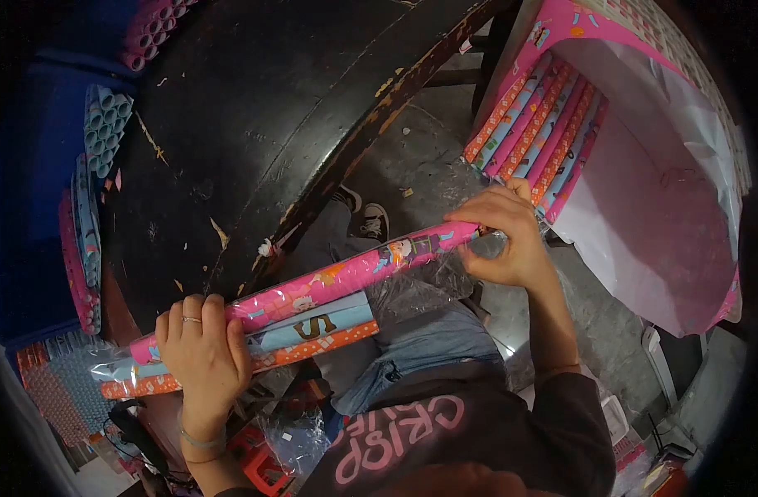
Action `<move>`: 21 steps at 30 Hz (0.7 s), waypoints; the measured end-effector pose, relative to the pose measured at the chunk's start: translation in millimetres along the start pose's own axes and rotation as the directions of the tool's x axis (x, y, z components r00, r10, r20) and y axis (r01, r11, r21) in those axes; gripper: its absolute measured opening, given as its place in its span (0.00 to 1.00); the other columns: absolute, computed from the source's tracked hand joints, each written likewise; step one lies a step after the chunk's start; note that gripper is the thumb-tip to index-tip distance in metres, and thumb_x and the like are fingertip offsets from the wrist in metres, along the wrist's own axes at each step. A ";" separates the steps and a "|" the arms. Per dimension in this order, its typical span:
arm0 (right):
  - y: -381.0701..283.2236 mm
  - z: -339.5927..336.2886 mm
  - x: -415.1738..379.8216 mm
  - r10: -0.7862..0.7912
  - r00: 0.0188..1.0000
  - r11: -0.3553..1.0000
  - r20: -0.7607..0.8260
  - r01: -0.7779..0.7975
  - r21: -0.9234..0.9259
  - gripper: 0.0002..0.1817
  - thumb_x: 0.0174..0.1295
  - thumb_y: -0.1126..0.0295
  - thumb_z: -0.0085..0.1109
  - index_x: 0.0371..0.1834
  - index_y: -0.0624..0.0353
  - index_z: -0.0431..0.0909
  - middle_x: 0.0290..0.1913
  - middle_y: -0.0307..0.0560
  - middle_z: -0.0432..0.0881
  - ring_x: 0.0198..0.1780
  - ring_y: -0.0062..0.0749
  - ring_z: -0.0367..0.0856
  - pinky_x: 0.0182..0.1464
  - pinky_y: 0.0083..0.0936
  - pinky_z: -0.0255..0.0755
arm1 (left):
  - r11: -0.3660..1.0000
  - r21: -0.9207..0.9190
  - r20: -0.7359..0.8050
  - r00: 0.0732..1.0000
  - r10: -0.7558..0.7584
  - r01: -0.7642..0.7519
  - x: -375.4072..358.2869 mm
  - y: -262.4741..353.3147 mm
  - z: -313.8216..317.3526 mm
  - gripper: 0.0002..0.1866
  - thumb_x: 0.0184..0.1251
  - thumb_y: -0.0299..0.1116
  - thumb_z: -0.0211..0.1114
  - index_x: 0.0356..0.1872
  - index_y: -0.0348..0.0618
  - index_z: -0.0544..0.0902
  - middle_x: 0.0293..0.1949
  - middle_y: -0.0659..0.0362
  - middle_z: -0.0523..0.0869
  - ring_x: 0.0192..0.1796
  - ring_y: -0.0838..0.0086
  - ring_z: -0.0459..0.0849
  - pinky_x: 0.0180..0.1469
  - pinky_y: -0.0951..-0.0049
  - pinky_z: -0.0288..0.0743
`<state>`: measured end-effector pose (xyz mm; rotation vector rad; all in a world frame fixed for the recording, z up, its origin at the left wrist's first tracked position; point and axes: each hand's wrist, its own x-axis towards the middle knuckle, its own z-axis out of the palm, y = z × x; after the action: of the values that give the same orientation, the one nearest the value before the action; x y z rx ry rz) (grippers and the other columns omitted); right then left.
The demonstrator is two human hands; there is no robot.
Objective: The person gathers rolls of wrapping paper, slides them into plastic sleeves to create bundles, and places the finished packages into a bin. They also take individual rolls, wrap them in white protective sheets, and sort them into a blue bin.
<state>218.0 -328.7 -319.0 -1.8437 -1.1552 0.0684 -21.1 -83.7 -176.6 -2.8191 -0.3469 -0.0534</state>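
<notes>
Your left hand [201, 348] wraps its fingers around 3 paper rolls [312, 311]. Your right hand [507, 236] pinches the pink roll's [354, 273] end beside the black table [255, 124].

Dim and warm overall, with heavy fisheye bending, black vignette at the corners, soft glare on plastic wrap [412, 290], slight blur toward edges.

A small gift-wrap packing workshop: rolled wrapping paper stacks [99, 132] line a worn, scratched black worktable [255, 108], more finished rolls [538, 124] fill a paper-lined box [668, 224], and scraps litter the bare concrete floor [428, 166].
</notes>
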 end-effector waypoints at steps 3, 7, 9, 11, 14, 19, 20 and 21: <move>-0.5 0.8 0.8 -0.007 1.000 1.000 -0.008 0.007 -0.005 0.16 0.35 0.68 0.69 0.34 0.49 0.86 0.34 0.35 0.85 0.37 0.25 0.79 0.48 0.28 0.55 | 1.000 0.000 -0.001 1.000 0.001 -0.001 -0.2 -0.4 -0.2 0.15 0.62 0.38 0.54 0.40 0.37 0.77 0.36 0.52 0.76 0.38 0.58 0.73 0.43 0.61 0.64; 1.2 -0.3 0.7 -0.025 1.000 1.000 -0.006 0.025 -0.010 0.16 0.35 0.67 0.69 0.34 0.49 0.86 0.33 0.34 0.85 0.36 0.25 0.79 0.47 0.27 0.55 | 1.000 -0.002 -0.004 1.000 0.004 -0.004 0.2 0.1 -0.5 0.15 0.62 0.38 0.53 0.40 0.37 0.77 0.35 0.52 0.75 0.38 0.58 0.73 0.43 0.61 0.64; 0.1 -0.2 0.8 -0.029 0.999 1.000 -0.015 0.029 0.005 0.16 0.35 0.67 0.69 0.34 0.49 0.86 0.33 0.34 0.85 0.35 0.25 0.79 0.46 0.27 0.55 | 1.000 0.003 -0.005 1.000 0.007 -0.007 0.5 0.1 -0.4 0.15 0.62 0.38 0.53 0.40 0.37 0.77 0.35 0.52 0.75 0.38 0.59 0.73 0.43 0.61 0.64; 1.9 -1.5 0.6 -0.033 0.999 0.999 -0.009 0.033 0.007 0.17 0.35 0.67 0.69 0.34 0.49 0.86 0.33 0.34 0.84 0.35 0.25 0.78 0.46 0.27 0.55 | 1.000 0.008 -0.007 1.000 0.009 -0.009 0.7 -0.1 -0.2 0.15 0.62 0.38 0.54 0.40 0.37 0.77 0.35 0.52 0.75 0.38 0.59 0.73 0.42 0.61 0.64; 3.4 -1.2 0.6 -0.043 0.999 0.999 -0.003 0.043 0.007 0.17 0.35 0.67 0.70 0.35 0.49 0.86 0.32 0.34 0.84 0.35 0.24 0.78 0.45 0.26 0.54 | 1.000 -0.001 -0.010 1.000 0.012 -0.012 0.5 -0.3 0.4 0.15 0.62 0.38 0.53 0.40 0.37 0.77 0.35 0.52 0.75 0.38 0.59 0.73 0.42 0.61 0.63; 4.7 -1.7 0.1 -0.042 0.999 0.999 0.018 0.042 0.003 0.17 0.35 0.65 0.71 0.34 0.48 0.86 0.31 0.34 0.84 0.34 0.24 0.78 0.44 0.26 0.54 | 1.000 0.008 0.012 1.000 0.002 -0.003 0.7 -0.4 -0.4 0.15 0.62 0.39 0.53 0.40 0.37 0.77 0.35 0.52 0.75 0.38 0.59 0.73 0.42 0.61 0.63; 2.8 -1.0 0.6 -0.043 0.999 0.999 -0.001 0.043 0.007 0.17 0.35 0.66 0.71 0.34 0.49 0.86 0.31 0.34 0.84 0.34 0.24 0.78 0.44 0.26 0.54 | 1.000 0.008 0.014 1.000 0.003 -0.003 0.6 -0.3 -0.6 0.15 0.62 0.39 0.53 0.40 0.37 0.77 0.35 0.52 0.75 0.38 0.59 0.73 0.42 0.61 0.63; 1.7 -0.5 0.8 -0.044 0.999 0.999 -0.021 0.044 0.011 0.17 0.34 0.67 0.70 0.34 0.49 0.86 0.31 0.34 0.84 0.33 0.24 0.78 0.44 0.25 0.54 | 1.000 0.002 0.015 1.000 0.001 -0.001 0.7 -0.2 -0.6 0.15 0.62 0.39 0.53 0.40 0.37 0.77 0.35 0.52 0.75 0.38 0.59 0.73 0.42 0.61 0.63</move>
<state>219.8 -328.7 -319.7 -1.8044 -1.1782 0.0307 -20.5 -83.5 -175.9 -2.8186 -0.3491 -0.0321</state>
